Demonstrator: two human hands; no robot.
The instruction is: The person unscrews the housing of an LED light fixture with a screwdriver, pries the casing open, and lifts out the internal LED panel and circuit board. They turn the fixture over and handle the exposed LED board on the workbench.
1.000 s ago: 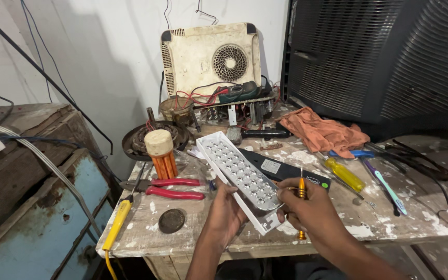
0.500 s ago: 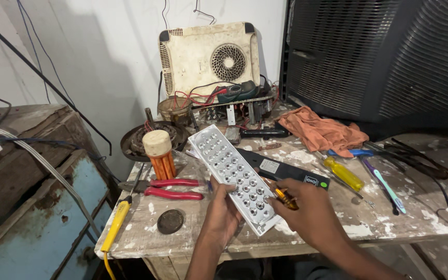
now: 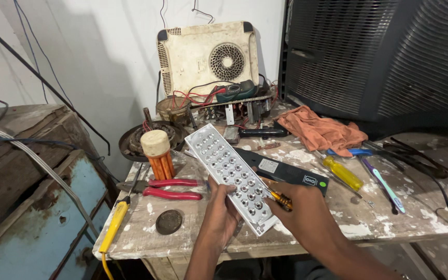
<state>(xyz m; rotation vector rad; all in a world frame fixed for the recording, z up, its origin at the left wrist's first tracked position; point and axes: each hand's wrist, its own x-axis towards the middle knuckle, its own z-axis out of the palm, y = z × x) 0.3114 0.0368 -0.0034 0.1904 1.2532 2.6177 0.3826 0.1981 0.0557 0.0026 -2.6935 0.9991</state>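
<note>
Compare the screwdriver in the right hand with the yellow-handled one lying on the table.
The held screwdriver is gripped in the right hand, its tip toward the LED panel; the yellow-handled screwdriver lies loose on the table. The held one's handle is striped amber and black; the other is plain yellow. Both are hand screwdrivers.

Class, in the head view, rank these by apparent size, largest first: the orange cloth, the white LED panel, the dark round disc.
1. White LED panel, though nearness to the camera enlarges it.
2. Orange cloth.
3. Dark round disc.
</note>
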